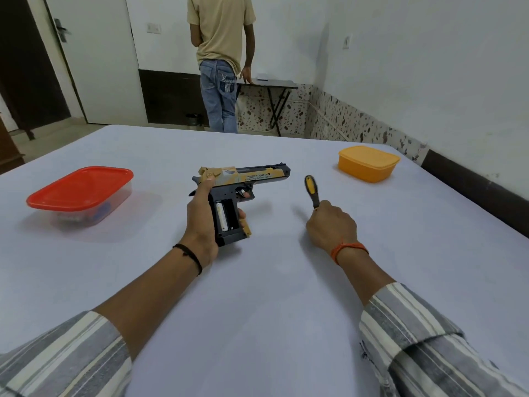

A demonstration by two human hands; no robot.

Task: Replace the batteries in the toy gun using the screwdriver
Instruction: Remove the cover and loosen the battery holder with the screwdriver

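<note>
My left hand (pixel 200 222) grips the black-and-tan toy gun (pixel 252 179) by its handle, barrel pointing right, above the white table (pixel 257 296). The battery compartment in the grip is uncovered, and one white battery (pixel 221 216) sits in its left slot while the right slot looks dark. My right hand (pixel 330 227) holds the yellow-and-black screwdriver (pixel 310 190) by its lower end, the handle pointing up and away. The screwdriver's tip is hidden inside my fist.
A clear container with a red lid (pixel 81 190) stands at the left with small items inside. An orange lidded box (pixel 367 163) sits at the far right. A person in jeans (pixel 220 61) stands beyond the table by a small folding table (pixel 269 85).
</note>
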